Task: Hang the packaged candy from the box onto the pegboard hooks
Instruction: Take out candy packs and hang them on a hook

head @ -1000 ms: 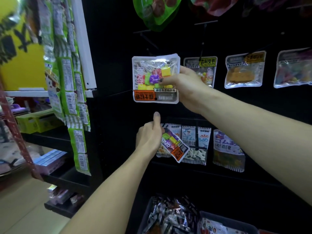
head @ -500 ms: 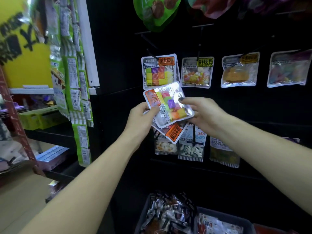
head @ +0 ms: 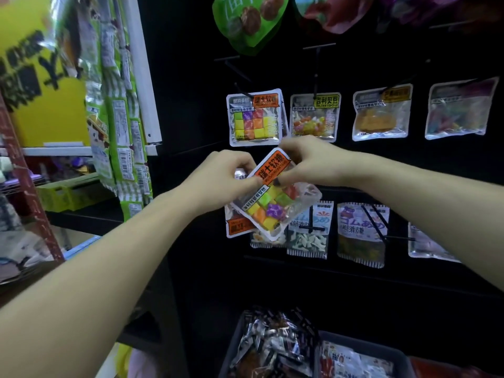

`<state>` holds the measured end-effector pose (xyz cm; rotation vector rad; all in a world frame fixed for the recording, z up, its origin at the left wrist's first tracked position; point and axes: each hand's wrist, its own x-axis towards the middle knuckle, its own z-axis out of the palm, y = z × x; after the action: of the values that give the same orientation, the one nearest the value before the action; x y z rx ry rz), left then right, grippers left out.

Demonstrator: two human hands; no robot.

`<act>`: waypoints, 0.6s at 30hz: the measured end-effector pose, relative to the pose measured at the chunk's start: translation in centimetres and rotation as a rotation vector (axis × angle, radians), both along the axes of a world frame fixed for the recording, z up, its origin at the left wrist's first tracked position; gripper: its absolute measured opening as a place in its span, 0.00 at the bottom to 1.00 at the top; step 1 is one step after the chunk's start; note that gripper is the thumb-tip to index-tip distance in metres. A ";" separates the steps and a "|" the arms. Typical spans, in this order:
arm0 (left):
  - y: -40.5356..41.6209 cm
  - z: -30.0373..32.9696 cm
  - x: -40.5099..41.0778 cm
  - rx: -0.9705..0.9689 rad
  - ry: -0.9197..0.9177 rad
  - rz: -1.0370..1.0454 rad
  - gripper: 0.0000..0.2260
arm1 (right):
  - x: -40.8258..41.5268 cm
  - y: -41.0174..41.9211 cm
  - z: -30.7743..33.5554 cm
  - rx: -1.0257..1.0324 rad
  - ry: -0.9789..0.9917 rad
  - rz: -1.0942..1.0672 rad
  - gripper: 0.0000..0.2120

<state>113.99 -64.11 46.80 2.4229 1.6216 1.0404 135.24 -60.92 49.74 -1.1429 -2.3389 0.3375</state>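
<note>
A clear candy packet (head: 275, 205) with coloured cubes and an orange label is tilted in front of the black pegboard (head: 354, 170). My left hand (head: 226, 175) grips its upper left edge. My right hand (head: 308, 162) pinches its orange top. A second packet (head: 236, 226) of the same kind sits behind it, its orange end down; which hand holds that one I cannot tell. An identical packet (head: 255, 118) hangs on a hook just above my hands.
Other candy packets (head: 315, 117) hang in a row to the right, and more (head: 360, 233) on the lower row. Dark bins (head: 272, 347) with wrapped sweets stand below. Green snack strips (head: 120, 110) hang at the left beside a white post.
The front packet has been turned so that its orange label is now at the top, where my right hand pinches it. Both hands have closed in on it.
</note>
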 end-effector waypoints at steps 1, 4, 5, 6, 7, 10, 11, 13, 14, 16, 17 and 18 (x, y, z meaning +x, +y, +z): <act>-0.1 0.1 -0.2 0.009 -0.010 0.011 0.06 | -0.1 0.1 -0.1 -0.042 0.040 0.028 0.12; -0.3 0.1 -0.8 0.057 -0.080 0.089 0.13 | -0.2 0.1 -0.3 -0.194 0.226 0.105 0.07; -0.4 0.1 -1.0 0.070 -0.127 0.126 0.17 | -0.2 0.1 -0.2 -0.229 0.291 0.106 0.07; -0.3 0.0 -1.3 0.083 -0.186 0.163 0.19 | -0.2 0.2 0.1 -0.258 0.358 0.095 0.07; -0.3 -0.1 -1.5 0.097 -0.251 0.199 0.22 | -0.3 0.4 0.4 -0.283 0.434 0.083 0.07; -0.2 -0.3 -2.2 0.124 -0.415 0.266 0.26 | -1.1 1.3 1.8 -0.293 0.705 0.051 0.08; -0.1 -0.4 -2.2 0.114 -0.454 0.267 0.24 | -1.6 1.5 2.3 -0.279 0.791 0.038 0.08; -0.1 -0.6 -1.9 0.069 -0.491 0.266 0.16 | -2.9 1.9 3.2 -0.258 0.913 0.024 0.12; 0.0 -0.8 -1.7 0.050 -0.484 0.271 0.11 | -3.7 2.1 3.6 -0.254 0.948 0.025 0.12; 0.4 -1.2 -1.3 0.028 -0.475 0.257 0.05 | -5.3 2.4 4.2 -0.252 0.989 0.026 0.09; 0.7 -1.4 -1.1 0.023 -0.484 0.242 0.03 | -5.9 2.4 4.4 -0.252 1.008 0.025 0.08; 0.8 -1.6 -0.9 0.019 -0.494 0.227 0.02 | -6.6 2.9 4.6 -0.252 1.034 0.016 0.08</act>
<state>113.05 -63.28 45.22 1.8078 1.7192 1.5385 128.68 -58.07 54.35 -0.7566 -1.4053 0.9761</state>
